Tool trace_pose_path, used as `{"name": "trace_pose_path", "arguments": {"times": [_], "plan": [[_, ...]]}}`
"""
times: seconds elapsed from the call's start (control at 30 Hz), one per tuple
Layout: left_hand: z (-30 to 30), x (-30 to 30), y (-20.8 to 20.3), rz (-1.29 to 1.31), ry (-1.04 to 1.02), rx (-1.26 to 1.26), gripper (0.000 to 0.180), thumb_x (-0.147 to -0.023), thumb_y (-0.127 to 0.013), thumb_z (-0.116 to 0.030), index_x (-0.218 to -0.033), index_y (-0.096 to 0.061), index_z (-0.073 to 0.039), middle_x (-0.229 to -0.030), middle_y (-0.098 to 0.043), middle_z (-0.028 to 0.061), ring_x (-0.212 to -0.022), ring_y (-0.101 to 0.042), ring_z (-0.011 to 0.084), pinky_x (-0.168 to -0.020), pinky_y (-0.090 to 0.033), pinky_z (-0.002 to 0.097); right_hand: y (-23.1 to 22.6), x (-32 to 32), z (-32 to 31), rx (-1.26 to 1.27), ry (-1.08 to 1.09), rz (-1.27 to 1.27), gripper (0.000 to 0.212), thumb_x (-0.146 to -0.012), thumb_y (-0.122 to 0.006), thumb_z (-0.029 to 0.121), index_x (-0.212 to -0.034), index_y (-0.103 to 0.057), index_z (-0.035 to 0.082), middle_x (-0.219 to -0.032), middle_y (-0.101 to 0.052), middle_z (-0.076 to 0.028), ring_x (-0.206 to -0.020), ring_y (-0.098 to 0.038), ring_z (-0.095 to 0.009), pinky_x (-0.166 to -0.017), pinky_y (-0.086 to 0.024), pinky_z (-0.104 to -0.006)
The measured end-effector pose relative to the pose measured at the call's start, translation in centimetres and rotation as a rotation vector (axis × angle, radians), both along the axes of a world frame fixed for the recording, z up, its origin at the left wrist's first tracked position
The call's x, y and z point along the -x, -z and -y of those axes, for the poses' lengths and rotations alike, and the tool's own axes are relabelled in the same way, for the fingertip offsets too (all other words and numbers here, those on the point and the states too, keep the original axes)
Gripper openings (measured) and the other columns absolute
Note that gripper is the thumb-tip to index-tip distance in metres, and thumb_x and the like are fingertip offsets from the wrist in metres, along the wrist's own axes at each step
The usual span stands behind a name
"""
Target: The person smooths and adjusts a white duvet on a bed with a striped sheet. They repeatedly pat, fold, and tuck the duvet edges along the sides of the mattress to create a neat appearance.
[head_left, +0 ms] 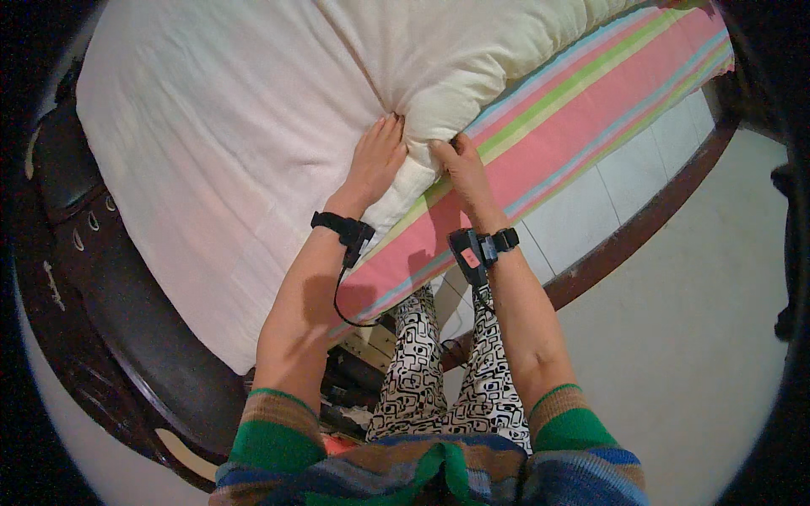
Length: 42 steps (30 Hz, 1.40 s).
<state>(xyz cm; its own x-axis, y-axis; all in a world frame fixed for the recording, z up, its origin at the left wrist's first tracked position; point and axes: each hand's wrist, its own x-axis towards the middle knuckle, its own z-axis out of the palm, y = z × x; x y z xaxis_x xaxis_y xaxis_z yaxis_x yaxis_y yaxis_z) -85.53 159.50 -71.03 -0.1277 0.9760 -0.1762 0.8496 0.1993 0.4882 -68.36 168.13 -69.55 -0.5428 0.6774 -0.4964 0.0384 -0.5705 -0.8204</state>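
A thick cream-white quilt (228, 152) covers most of the bed, its near edge bunched into folds. My left hand (377, 164) lies on it, fingers stretched out and fingertips pressed into a crease. Just to the right, my right hand (464, 173) pinches the quilt's edge, thumb on top; the other fingers are partly hidden beneath. Under the quilt shows a striped sheet (582, 114) in pink, green, yellow and blue. Each wrist wears a black strap with a small device.
On the left stands a dark padded headboard (143, 295) with a glossy frame. A brown wooden bed rail (633, 232) curves along the right, beside white panels (620, 181). Pale floor (675, 337) lies beyond it. My patterned trouser legs (413, 363) are close against the bed.
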Motion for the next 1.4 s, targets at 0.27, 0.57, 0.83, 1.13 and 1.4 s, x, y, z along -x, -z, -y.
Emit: {"name": "trace_pose_path", "arguments": {"times": [0.27,0.57,0.83,1.13,1.4], "plan": [[0.3,0.8,-1.5,0.080,-0.040,-0.046,0.054,-0.093,-0.038,-0.025,-0.136,-0.031,0.005,-0.141,-0.033,0.0232,-0.132,-0.029,0.0360,-0.110,-0.022,0.0416,-4.1,5.1,-1.9,-0.218,0.224,0.220,0.038,-0.080,-0.057,0.015,-0.114,-0.053,-0.003,-0.101,-0.063,-0.013,-0.088,-0.059,-0.023,-0.077,-0.047,-0.0355],[-0.2,-0.2,-6.5,0.083,-0.068,-0.064,0.067,-0.089,-0.049,-0.031,-0.140,-0.024,0.003,-0.144,-0.024,0.0272,-0.131,-0.028,0.0402,-0.109,-0.021,0.0438,-1.9,-0.7,0.6,-0.191,0.263,0.498,0.033,-0.084,-0.046,0.018,-0.110,-0.056,-0.001,-0.095,-0.063,-0.023,-0.090,-0.061,-0.037,-0.079,-0.046,-0.0410],[-7.6,-2.2,-5.6,-0.072,-0.104,-0.030,0.058,-0.092,-0.043,-0.033,-0.141,-0.031,-0.005,-0.146,-0.030,0.0142,-0.134,-0.028,0.0317,-0.108,-0.023,0.0455,-3.5,-0.6,-1.2,-0.212,-0.020,0.437,0.030,-0.087,-0.048,0.020,-0.106,-0.058,-0.001,-0.094,-0.064,-0.019,-0.087,-0.061,-0.030,-0.078,-0.046,-0.0383],[-6.8,-0.6,-2.5,0.023,-0.062,-0.141,0.060,-0.091,-0.041,-0.033,-0.139,-0.029,0.002,-0.143,-0.031,0.0219,-0.133,-0.027,0.0349,-0.108,-0.021,0.0449,-3.3,2.9,-10.8,-0.208,0.190,0.046,0.041,-0.081,-0.063,0.024,-0.110,-0.056,-0.004,-0.090,-0.061,-0.007,-0.086,-0.056,-0.013,-0.075,-0.045,-0.0267],[-6.5,-0.6,-4.0,0.114,-0.082,-0.205,0.069,-0.090,-0.046,-0.036,-0.140,-0.023,0.006,-0.145,-0.023,0.0264,-0.133,-0.024,0.0404,-0.109,-0.019,0.0446,-9.8,1.9,-12.1,-0.434,0.220,0.193,0.036,-0.080,-0.053,0.015,-0.109,-0.055,-0.006,-0.100,-0.063,-0.018,-0.089,-0.060,-0.024,-0.077,-0.047,-0.0356]]}}
